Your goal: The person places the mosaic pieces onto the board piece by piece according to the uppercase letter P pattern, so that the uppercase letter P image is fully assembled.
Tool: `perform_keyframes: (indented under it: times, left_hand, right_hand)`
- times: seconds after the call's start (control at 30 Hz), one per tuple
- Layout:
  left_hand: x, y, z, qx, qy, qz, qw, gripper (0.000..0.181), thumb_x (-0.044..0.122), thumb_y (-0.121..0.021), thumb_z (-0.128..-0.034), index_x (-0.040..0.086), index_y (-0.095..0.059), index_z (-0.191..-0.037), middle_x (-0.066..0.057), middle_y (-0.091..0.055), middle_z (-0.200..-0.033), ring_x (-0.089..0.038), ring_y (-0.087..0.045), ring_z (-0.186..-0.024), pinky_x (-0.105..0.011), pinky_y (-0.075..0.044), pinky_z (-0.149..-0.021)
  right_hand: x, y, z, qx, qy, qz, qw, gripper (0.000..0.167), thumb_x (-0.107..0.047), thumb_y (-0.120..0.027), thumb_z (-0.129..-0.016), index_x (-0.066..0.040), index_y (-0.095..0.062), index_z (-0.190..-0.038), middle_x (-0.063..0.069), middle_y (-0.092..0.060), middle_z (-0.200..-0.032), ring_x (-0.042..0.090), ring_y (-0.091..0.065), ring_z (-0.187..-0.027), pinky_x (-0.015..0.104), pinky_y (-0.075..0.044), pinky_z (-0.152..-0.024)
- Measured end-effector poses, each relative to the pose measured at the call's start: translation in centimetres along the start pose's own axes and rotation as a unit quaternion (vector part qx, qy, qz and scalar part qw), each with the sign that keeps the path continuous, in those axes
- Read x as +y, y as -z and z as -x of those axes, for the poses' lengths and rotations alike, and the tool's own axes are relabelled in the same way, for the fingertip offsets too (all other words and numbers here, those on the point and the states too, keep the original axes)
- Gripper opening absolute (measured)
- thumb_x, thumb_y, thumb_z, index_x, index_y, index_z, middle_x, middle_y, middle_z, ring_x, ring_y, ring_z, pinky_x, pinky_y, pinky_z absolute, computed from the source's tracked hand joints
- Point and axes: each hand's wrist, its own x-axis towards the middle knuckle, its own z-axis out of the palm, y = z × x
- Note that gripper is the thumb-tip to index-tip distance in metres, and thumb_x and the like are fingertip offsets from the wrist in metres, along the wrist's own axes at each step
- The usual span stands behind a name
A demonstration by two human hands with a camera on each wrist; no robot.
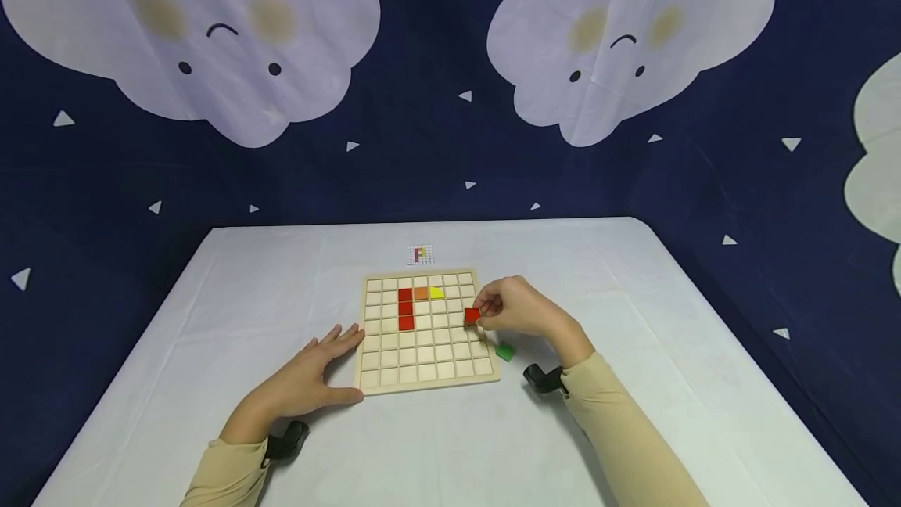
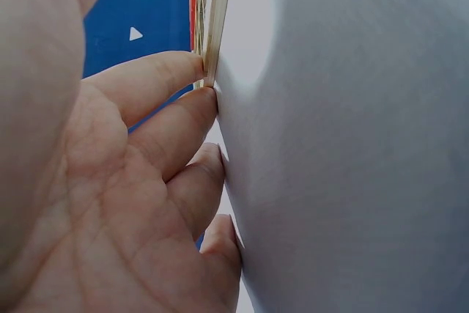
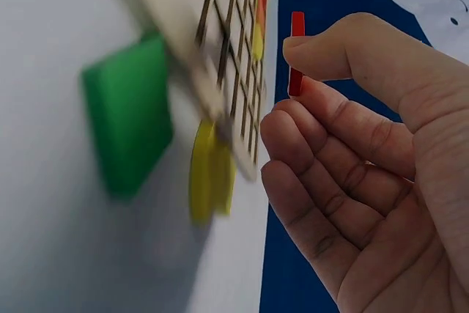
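A wooden grid board (image 1: 425, 354) lies flat on the table. Three red square tiles (image 1: 406, 308) form a column in its cells, with an orange tile (image 1: 421, 293) and a yellow tile with a slanted side (image 1: 437, 293) to the right of the top one. My right hand (image 1: 524, 310) pinches another red square tile (image 1: 472, 317) between thumb and finger, above the board's right side; the right wrist view shows that tile edge-on. My left hand (image 1: 306, 378), fingers spread, touches the board's left edge (image 2: 216, 27).
Off the board's right edge lies a green tile (image 1: 505, 352). Near it in the right wrist view is a yellow piece (image 3: 201, 177), hidden from the head view. A small printed pattern card (image 1: 421, 255) lies behind the board on the white-covered table (image 1: 281, 280).
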Motion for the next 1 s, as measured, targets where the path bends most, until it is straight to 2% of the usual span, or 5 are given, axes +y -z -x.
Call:
perform_keyframes:
  times: [0.2,0.57,0.83,1.0]
  left_hand:
    - [0.0,0.0,0.0,0.000,0.000,0.003,1.0000,0.100,0.044,-0.092,-0.0818,0.005,-0.046,-0.162,-0.020,-0.038,-0.172,-0.053,-0.024,-0.162,-0.079,-0.015,-0.127]
    - [-0.2,0.1,-0.1,0.002,-0.003,-0.001,1.0000,0.101,0.045,-0.092,-0.0816,0.005,-0.046,-0.162,-0.019,-0.038,-0.172,-0.054,-0.024,-0.162,-0.080,-0.015,-0.126]
    - [-0.2,0.1,-0.1,0.002,-0.007,0.000,1.0000,0.101,0.045,-0.092,-0.0822,0.006,-0.046,-0.163,-0.019,-0.038,-0.172,-0.053,-0.024,-0.162,-0.079,-0.016,-0.126]
    - [-0.1,0.1,0.0,0.001,-0.008,0.003,1.0000,0.100,0.045,-0.092,-0.0820,0.006,-0.046,-0.163,-0.019,-0.039,-0.172,-0.053,-0.024,-0.162,-0.080,-0.016,-0.126]
  right_hand:
    - [-1.2,-1.1,-1.4,-0.017,0.007,0.002,0.9998,0.015,-0.006,-0.080,-0.088,-0.007,-0.079,-0.103,0.000,-0.078,-0.093,0.006,-0.070,-0.081,0.021,-0.061,-0.077]
    - [-2.8,-3.1,-3.5,-0.031,0.024,-0.006,0.9992,0.015,-0.005,-0.081,-0.090,-0.004,-0.078,-0.105,0.002,-0.078,-0.096,0.006,-0.069,-0.082,0.019,-0.061,-0.078]
    - [-4.0,-4.7,-4.5,-0.045,0.024,-0.010,0.9987,0.017,-0.004,-0.083,-0.088,-0.003,-0.078,-0.104,0.002,-0.076,-0.094,0.007,-0.068,-0.081,0.021,-0.060,-0.078]
    - [-4.3,-5.4,-4.9,-0.049,0.031,0.004,0.9983,0.015,-0.007,-0.085,-0.089,-0.006,-0.079,-0.102,0.000,-0.076,-0.095,0.006,-0.068,-0.082,0.020,-0.060,-0.078]
